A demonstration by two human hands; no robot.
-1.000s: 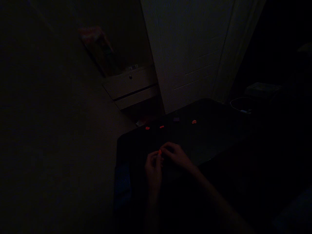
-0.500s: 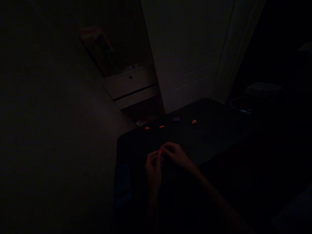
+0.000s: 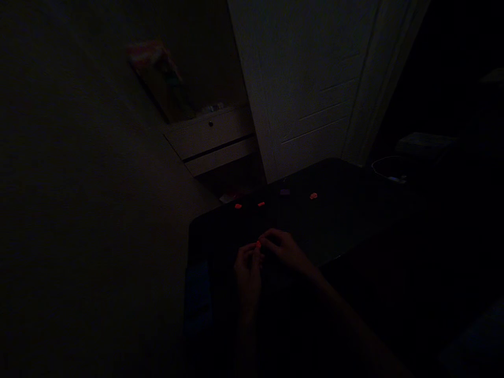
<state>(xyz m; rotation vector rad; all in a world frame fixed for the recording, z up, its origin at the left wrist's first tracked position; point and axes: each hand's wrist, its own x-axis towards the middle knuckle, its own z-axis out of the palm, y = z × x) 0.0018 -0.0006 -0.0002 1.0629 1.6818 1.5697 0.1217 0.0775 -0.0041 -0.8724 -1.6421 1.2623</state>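
Note:
The room is very dark. Over a dark table [image 3: 334,220], a small bright orange-red piece [image 3: 258,244] sits pinched between the thumb and fingers of my left hand [image 3: 249,263]. My right hand [image 3: 281,247] meets it from the right, its thumb and fingertips closed at the piece's edge. What the piece is made of cannot be made out. Farther back on the table lie a red lump [image 3: 238,206], a short red bar [image 3: 261,203], a small purple block [image 3: 284,192] and an orange-pink cluster [image 3: 313,196].
A dark blue flat object [image 3: 198,294] lies at the table's left side. Behind stand a white drawer unit [image 3: 220,129] and a pale door [image 3: 303,89]. A white cable [image 3: 380,170] rests at the far right, near a box-like object [image 3: 425,143].
Both hands stay in nearly the same place around the orange-red piece. The pieces on the table have not moved; only the dim light varies slightly.

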